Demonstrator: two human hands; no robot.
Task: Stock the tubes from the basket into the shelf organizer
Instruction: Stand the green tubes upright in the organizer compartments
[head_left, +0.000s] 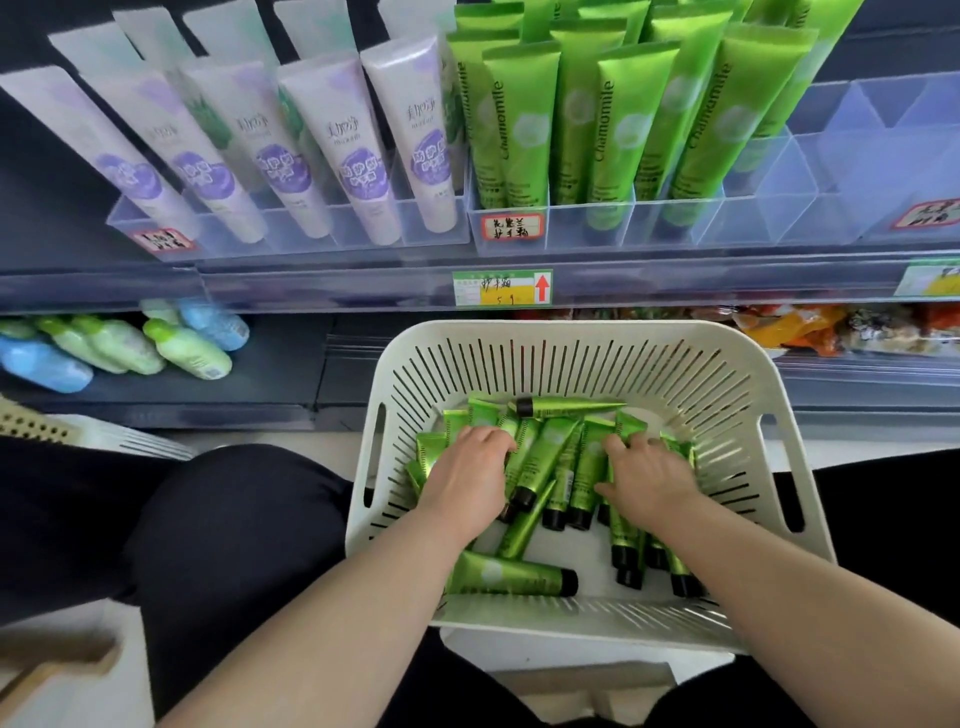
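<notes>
**Both hands down in the basket of tubes**

The white slotted basket (571, 332) sits in front of the shelf, between the person's knees. The loose green tubes (519, 574) with black caps are heaped over its floor, thickest in the middle and toward the right wall. One lies alone along the near edge.

The left hand (467, 462) lies on the left of the heap, its fingers curled down round the flat ends of a few tubes. The right hand (649, 478) lies on the right of the heap with bent fingers sunk among the tubes and the thumb spread; whether it grips any I cannot tell.

On the shelf above, the clear shelf organizer (779, 208) holds upright stocked green tubes (613, 119) in its left compartments, behind a handwritten label (511, 227) on its front edge. White-and-purple tubes (332, 140) stand in the tray to its left
</notes>
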